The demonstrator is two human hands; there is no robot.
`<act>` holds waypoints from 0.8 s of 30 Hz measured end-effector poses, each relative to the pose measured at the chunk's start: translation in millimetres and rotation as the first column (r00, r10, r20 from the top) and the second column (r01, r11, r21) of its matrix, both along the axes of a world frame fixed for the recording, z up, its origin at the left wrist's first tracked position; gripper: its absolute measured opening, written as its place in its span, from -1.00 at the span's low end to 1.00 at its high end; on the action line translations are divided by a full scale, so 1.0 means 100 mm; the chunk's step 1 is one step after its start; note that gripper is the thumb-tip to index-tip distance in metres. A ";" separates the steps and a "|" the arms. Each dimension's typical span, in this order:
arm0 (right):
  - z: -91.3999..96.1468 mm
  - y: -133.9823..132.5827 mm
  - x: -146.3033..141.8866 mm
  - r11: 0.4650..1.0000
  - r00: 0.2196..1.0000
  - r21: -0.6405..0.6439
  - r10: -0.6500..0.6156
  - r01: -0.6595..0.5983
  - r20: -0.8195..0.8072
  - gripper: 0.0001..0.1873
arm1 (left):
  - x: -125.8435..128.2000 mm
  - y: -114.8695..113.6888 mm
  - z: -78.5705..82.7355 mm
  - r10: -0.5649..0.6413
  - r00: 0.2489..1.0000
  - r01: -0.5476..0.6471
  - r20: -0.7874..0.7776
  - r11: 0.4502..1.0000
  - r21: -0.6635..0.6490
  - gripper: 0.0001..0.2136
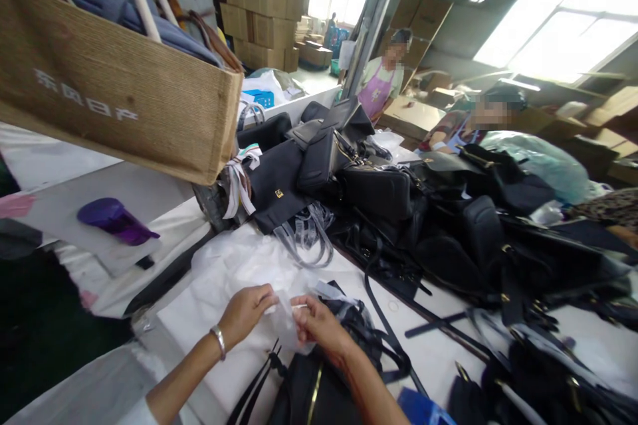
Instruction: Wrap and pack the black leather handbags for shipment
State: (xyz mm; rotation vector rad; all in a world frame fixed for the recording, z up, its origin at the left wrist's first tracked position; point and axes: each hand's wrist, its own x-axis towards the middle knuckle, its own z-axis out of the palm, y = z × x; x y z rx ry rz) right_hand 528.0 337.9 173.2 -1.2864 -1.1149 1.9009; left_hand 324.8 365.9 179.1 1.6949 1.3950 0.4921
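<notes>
My left hand (252, 313), with a silver bracelet at its wrist, pinches a thin translucent white plastic bag (285, 319). Close beside it, my right hand (315, 322) has its fingers closed on the same plastic. More of this white plastic sheeting (234, 259) lies heaped behind my left hand. Below my hands sits a black handbag (299, 388) with a gold zip line, partly hidden by my right forearm. Black straps (383, 319) trail from it to the right.
Many black handbags (373, 196) are piled across the table. A jute bag (114, 80) stuffed with blue cloth hangs at upper left, above a purple object (117, 219). Clear strips (309, 236) lie mid-table. Two people (379, 83) work beyond the pile; cardboard boxes (264, 13) stand behind.
</notes>
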 end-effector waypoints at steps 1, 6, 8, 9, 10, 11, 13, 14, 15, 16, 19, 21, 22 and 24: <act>0.01 -0.08 -0.02 1.000 0.999 -0.015 0.015 -0.016 -0.047 -0.47 | -0.02 -0.03 0.04 -0.019 0.999 0.020 -0.037 0.999 0.035 -0.65; -0.05 -0.43 -0.10 0.999 1.000 0.029 0.027 -0.028 0.012 -0.63 | -0.16 -0.18 0.18 -0.033 0.998 0.035 -0.059 0.999 0.037 -0.66; -0.05 -0.53 -0.04 0.999 0.998 0.047 0.004 -0.007 0.063 -0.67 | -0.31 -0.21 0.18 -0.023 0.998 0.025 -0.057 0.999 0.023 -0.67; -0.04 -0.57 0.00 0.999 0.996 0.054 -0.009 0.004 0.088 -0.69 | -0.39 -0.22 0.18 -0.033 0.997 0.035 -0.074 0.999 0.029 -0.68; -0.02 -0.61 0.05 0.998 0.993 0.059 -0.020 0.014 0.113 -0.71 | -0.49 -0.23 0.16 -0.055 0.992 0.059 -0.112 0.998 0.035 -0.69; 0.00 -0.64 0.10 0.998 0.990 0.061 -0.030 0.021 0.137 -0.73 | -0.58 -0.25 0.14 -0.091 0.980 0.098 -0.178 0.995 0.035 -0.69; 0.06 -0.70 0.18 0.998 0.984 0.058 -0.032 0.022 0.177 -0.74 | -0.74 -0.28 0.07 -0.182 0.924 0.195 -0.336 0.981 0.005 -0.73; 0.08 -0.73 0.20 0.998 0.980 0.057 -0.028 0.017 0.196 -0.75 | -0.80 -0.30 0.04 -0.220 0.888 0.233 -0.404 0.972 -0.019 -0.75; 0.11 -0.76 0.20 0.998 0.976 0.059 -0.022 0.010 0.215 -0.77 | -0.84 -0.34 0.02 -0.247 0.854 0.257 -0.457 0.965 -0.042 -0.78; 0.13 -0.78 0.19 0.998 0.972 0.062 -0.017 0.003 0.235 -0.78 | -0.85 -0.37 0.01 -0.263 0.829 0.267 -0.494 0.962 -0.063 -0.81; 0.19 -0.84 0.08 0.996 0.955 0.080 0.001 -0.025 0.296 -0.84 | -0.72 -0.53 0.09 -0.219 0.794 0.240 -0.568 0.970 -0.039 -0.81; 0.23 -0.87 -0.03 0.995 0.949 0.083 0.029 -0.058 0.314 -0.87 | -0.51 -0.64 0.22 -0.156 0.824 0.248 -0.544 0.964 0.099 -0.60; 0.25 -0.88 -0.08 0.994 0.949 0.079 0.049 -0.077 0.311 -0.88 | -0.40 -0.69 0.29 -0.156 0.868 0.265 -0.471 0.948 0.174 -0.54; 0.28 -0.90 -0.16 0.992 0.954 0.066 0.087 -0.110 0.286 -0.92 | -0.19 -0.78 0.38 -0.289 0.937 0.325 -0.196 0.928 0.185 -0.56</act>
